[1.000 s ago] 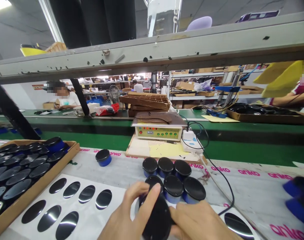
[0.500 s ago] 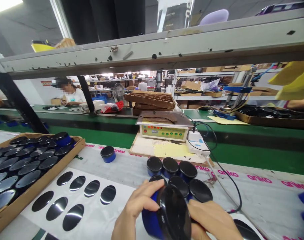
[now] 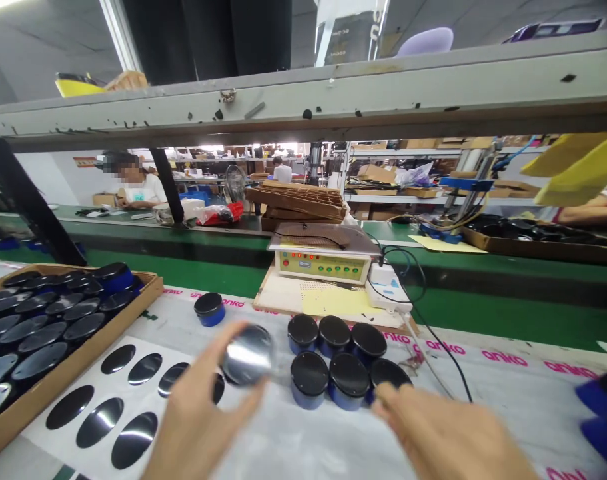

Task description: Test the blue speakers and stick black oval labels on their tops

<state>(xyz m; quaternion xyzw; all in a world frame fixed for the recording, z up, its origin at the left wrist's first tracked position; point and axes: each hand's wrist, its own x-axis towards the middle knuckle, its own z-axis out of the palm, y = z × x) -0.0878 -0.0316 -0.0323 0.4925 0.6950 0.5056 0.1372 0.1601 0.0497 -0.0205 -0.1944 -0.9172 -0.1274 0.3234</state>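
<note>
Resting within left hand (image 3: 203, 403), shiny round piece (image 3: 248, 355).

Quantities are referenced to one cream, box-shaped control unit with green buttons (image 3: 323, 265). Nearer me than the unit, I count six round, black-topped blue tubs (image 3: 309, 375) in two rows of three. Nearer and left of it: one lone tub (image 3: 209, 309); one white sheet (image 3: 156, 412) bearing seven glossy black discs (image 3: 100, 422), four behind three; one brown cardboard tray (image 3: 150, 293), its tubs too crowded to total; and one round glossy piece (image 3: 246, 355) in my left hand (image 3: 203, 400).
</note>
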